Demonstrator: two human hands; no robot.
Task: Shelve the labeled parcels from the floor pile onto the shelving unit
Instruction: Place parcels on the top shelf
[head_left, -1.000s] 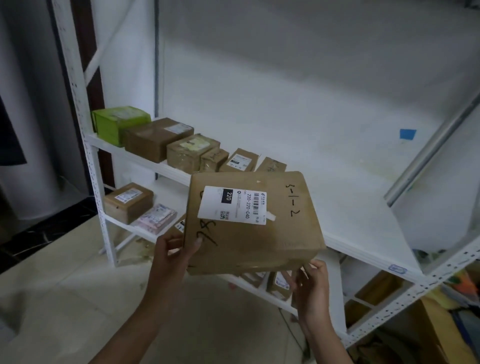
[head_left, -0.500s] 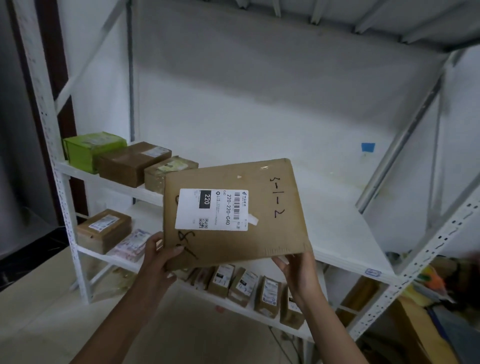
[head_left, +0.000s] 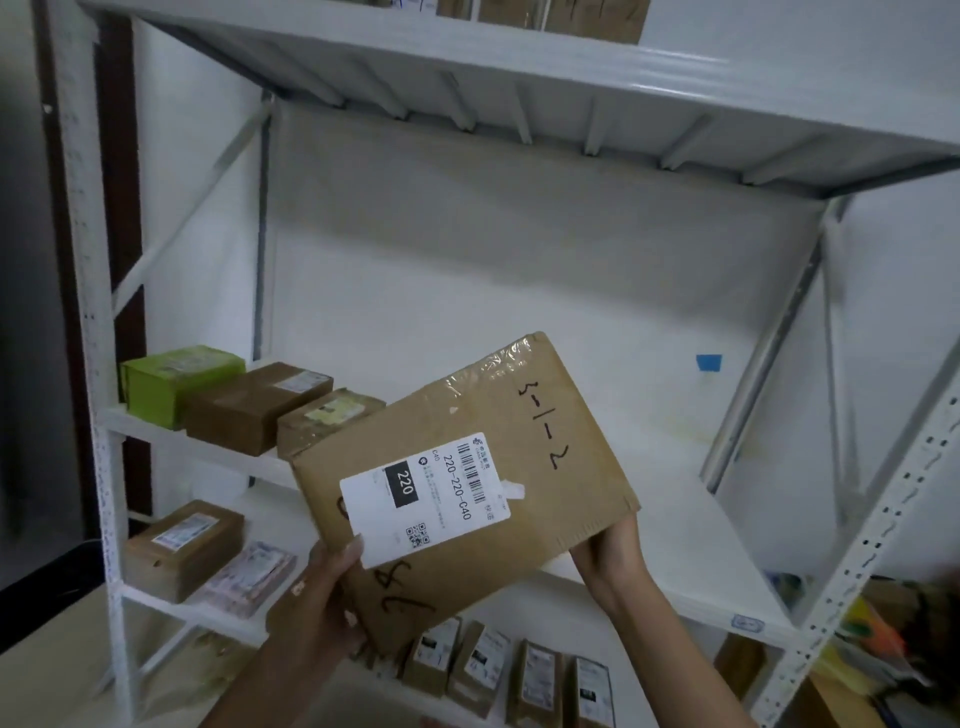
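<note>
Fingers (head_left: 349, 552) of left hand (head_left: 317, 597) and right hand (head_left: 613, 551) grip parcel (head_left: 519, 426); shelves (head_left: 691, 540) hold boxes (head_left: 254, 405).

A flat brown cardboard parcel (head_left: 519, 441) is held tilted in front of the middle shelf of the white metal shelving unit (head_left: 675, 519). The left hand (head_left: 322, 597) grips its near left corner and the right hand (head_left: 613, 561) its near right corner. Behind it, on that shelf's left end, a green box (head_left: 176, 382), a plain brown cardboard box (head_left: 254, 405) and a tape-wrapped carton (head_left: 327, 421) stand side by side, left to right. On the shelf below, a labelled brown box (head_left: 182, 551) sits leftmost, with a flat paper packet (head_left: 249, 577) just beside it on the right. A row of small upright cartons (head_left: 519, 670) stands under the parcel. A blue tape square (head_left: 708, 362) sticks to the back wall, right of the parcel.
</note>
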